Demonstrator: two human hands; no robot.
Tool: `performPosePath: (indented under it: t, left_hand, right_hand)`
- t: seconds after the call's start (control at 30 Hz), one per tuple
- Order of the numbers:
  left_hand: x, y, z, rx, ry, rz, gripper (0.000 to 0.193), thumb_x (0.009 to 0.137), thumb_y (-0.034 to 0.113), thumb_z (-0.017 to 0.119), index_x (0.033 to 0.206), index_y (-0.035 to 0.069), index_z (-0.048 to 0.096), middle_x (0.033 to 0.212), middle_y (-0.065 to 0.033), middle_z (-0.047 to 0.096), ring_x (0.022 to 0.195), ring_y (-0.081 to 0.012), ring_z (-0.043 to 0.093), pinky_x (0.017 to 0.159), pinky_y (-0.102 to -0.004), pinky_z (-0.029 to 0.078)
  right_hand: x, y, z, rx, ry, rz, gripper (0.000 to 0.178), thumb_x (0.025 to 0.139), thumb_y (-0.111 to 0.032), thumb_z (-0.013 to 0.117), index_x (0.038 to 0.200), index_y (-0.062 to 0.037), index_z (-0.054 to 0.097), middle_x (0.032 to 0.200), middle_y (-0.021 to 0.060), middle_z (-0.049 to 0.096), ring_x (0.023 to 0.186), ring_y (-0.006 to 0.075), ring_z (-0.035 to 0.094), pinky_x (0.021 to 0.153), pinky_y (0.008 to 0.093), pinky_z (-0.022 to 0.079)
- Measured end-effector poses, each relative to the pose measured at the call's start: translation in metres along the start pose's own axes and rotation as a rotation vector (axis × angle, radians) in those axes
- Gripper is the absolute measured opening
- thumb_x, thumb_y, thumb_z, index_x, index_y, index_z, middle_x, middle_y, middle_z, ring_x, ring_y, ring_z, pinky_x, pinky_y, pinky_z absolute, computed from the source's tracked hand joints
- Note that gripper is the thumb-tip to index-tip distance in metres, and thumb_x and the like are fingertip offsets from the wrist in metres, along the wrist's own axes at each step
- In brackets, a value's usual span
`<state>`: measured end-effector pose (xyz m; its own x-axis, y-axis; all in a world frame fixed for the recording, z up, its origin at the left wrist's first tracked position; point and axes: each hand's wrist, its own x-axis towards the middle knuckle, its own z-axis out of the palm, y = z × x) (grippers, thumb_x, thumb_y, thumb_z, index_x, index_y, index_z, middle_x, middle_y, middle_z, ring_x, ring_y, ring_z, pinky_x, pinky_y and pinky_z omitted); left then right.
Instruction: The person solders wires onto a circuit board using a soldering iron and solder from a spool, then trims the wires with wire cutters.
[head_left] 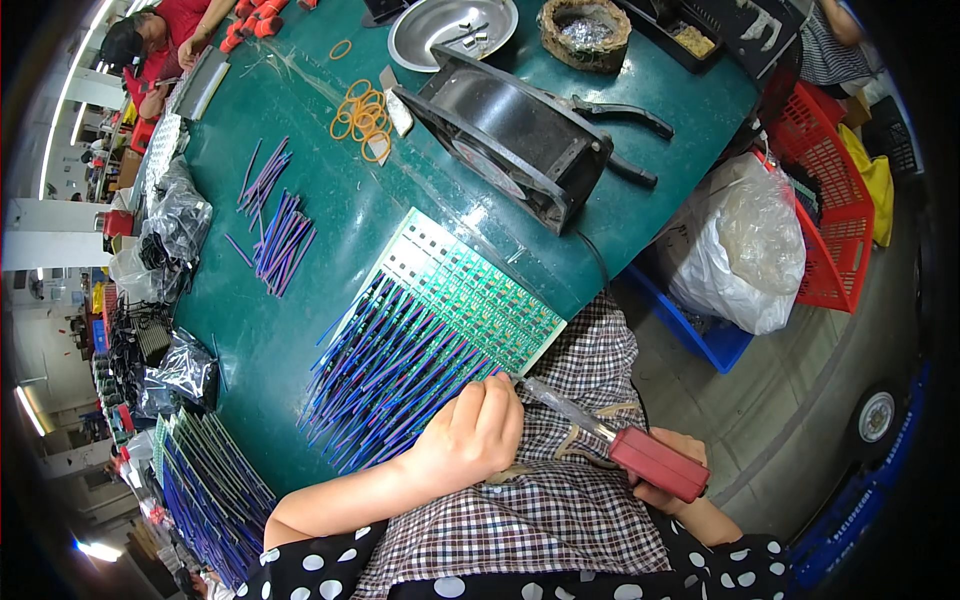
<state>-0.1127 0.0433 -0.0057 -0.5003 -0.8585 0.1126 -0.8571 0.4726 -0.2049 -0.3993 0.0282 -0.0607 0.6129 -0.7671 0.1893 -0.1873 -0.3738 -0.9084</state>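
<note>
At the near right corner of the green circuit board panel [470, 290], my left hand [470, 425] is closed in a pinch on a thin wire [497, 373]. Rows of small components cover the panel. Many blue and purple wires [385, 385] extend from it to the lower left, under and beside my left hand. My right hand [670, 470] is wrapped round the red handle of a soldering gun [655, 463]. The gun's long shaft points up and left, with its tip close to my left fingertips at the panel's edge.
Loose wires [280, 240] lie on the green table [240, 340], with rubber bands [362, 115] farther back. A black fan [510, 130], pliers [630, 115], a metal bowl [450, 30] and a round dish [585, 35] stand beyond the panel. Wired panels [205, 490] hang at left; red crates [835, 200] stand right.
</note>
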Motion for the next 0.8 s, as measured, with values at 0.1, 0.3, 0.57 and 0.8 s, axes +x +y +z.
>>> performPosePath:
  t: [0.1, 0.3, 0.57, 0.8]
  left_hand:
    - [-0.001, 0.000, 0.000, -0.007, -0.011, 0.005, 0.024, 0.070, 0.004, 0.062, 0.092, -0.007, 0.062, 0.082, -0.0091, 0.057, 0.065, -0.0140, 0.054, 0.052, -0.0208, 0.045]
    - [0.001, 0.000, 0.001, 0.005, 0.003, -0.001, 0.023, 0.070, 0.003, 0.062, 0.091, -0.007, 0.063, 0.081, -0.0085, 0.057, 0.065, -0.0134, 0.054, 0.052, -0.0204, 0.044]
    - [0.000, 0.001, 0.000, 0.000, -0.005, -0.002, 0.023, 0.069, 0.003, 0.062, 0.090, -0.007, 0.062, 0.080, -0.0079, 0.057, 0.065, -0.0132, 0.054, 0.051, -0.0202, 0.044]
    - [0.005, 0.006, -0.008, -0.067, -0.053, -0.086, 0.021, 0.069, 0.005, 0.062, 0.086, -0.007, 0.062, 0.078, -0.0061, 0.054, 0.065, -0.0126, 0.051, 0.049, -0.0212, 0.041]
  right_hand:
    - [0.000, 0.000, 0.002, -0.022, 0.071, -0.032, 0.064, 0.069, -0.038, 0.080, 0.109, 0.0072, 0.058, 0.085, 0.0143, 0.067, 0.067, 0.0248, 0.068, 0.061, 0.0301, 0.055]
    - [0.008, -0.008, 0.008, 0.010, 0.072, 0.061, 0.063, 0.082, -0.056, 0.060, 0.108, 0.0016, 0.058, 0.080, 0.0065, 0.064, 0.058, 0.0218, 0.063, 0.054, 0.0316, 0.049]
    - [-0.009, -0.001, 0.000, -0.158, 0.132, -0.084, 0.066, 0.066, -0.043, 0.081, 0.105, 0.0055, 0.060, 0.085, 0.0134, 0.067, 0.071, 0.0255, 0.069, 0.064, 0.0320, 0.056]
    - [-0.031, -0.004, 0.006, 0.188, 0.198, 0.301, 0.070, 0.077, -0.061, 0.063, 0.105, 0.0024, 0.056, 0.075, 0.0059, 0.063, 0.059, 0.0184, 0.059, 0.055, 0.0291, 0.047]
